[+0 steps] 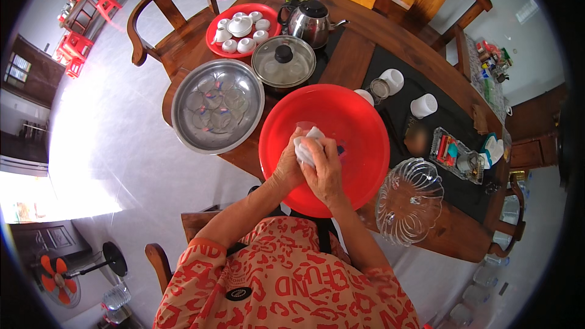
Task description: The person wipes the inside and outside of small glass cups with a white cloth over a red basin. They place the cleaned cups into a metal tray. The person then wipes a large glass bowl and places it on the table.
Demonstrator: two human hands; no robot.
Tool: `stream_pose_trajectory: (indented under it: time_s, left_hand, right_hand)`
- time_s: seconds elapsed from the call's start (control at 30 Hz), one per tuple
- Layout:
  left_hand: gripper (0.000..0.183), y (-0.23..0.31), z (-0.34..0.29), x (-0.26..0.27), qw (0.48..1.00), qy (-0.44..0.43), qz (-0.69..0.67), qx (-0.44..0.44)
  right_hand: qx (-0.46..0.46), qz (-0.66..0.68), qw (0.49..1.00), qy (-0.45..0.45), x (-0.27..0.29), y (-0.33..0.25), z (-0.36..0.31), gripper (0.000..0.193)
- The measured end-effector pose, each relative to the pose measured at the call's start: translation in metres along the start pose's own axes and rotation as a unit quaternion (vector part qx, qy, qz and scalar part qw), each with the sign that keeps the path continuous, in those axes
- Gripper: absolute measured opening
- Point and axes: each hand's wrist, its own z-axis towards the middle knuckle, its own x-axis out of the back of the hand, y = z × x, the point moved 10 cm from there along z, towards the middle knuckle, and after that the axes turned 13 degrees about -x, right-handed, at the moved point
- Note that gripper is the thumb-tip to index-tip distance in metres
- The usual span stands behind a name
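Over the red basin (367,106), both of my hands are closed together around a bunched white cloth (303,153). My left hand (289,167) cups it from the left, and my right hand (325,173) presses its fingers on it from the right. A faint clear edge shows just beyond the fingers; whether it belongs to a glass in the cloth I cannot tell. Inside the red basin a small dark blue mark shows by my right fingers. To the left, a round metal basin (183,127) holds several clear glass pieces with red and blue marks.
Behind stand a lidded pot (284,68), a metal kettle (309,24) and a red tray (214,19) with a white tea set. Rightward are white cups (424,105), a fluted glass bowl (409,202) and a glass tray (456,155). Wooden chairs (164,6) flank the table.
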Motion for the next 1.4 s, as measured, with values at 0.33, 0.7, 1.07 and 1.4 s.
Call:
stream_pose_trajectory:
  time_s: [0.33,0.7,1.07,1.4]
  left_hand:
    - [0.056,0.016,-0.016,-0.03,0.98,-0.055,0.185,-0.052]
    - [0.06,0.008,-0.024,-0.036,0.982,-0.086,0.163,-0.04]
    - [0.05,0.039,-0.033,-0.07,0.898,-0.131,0.417,-0.047]
    - [0.042,0.04,-0.033,-0.066,0.672,-0.16,0.674,-0.263]
  right_hand:
    - [-0.098,0.108,0.989,0.037,0.025,0.03,0.013,0.037]
    - [-0.068,0.112,0.987,0.096,0.031,0.017,0.026,0.036]
    - [-0.1,0.18,0.977,0.059,0.047,0.019,0.006,0.034]
    - [0.071,-0.147,0.986,0.034,0.023,-0.036,0.011,0.047]
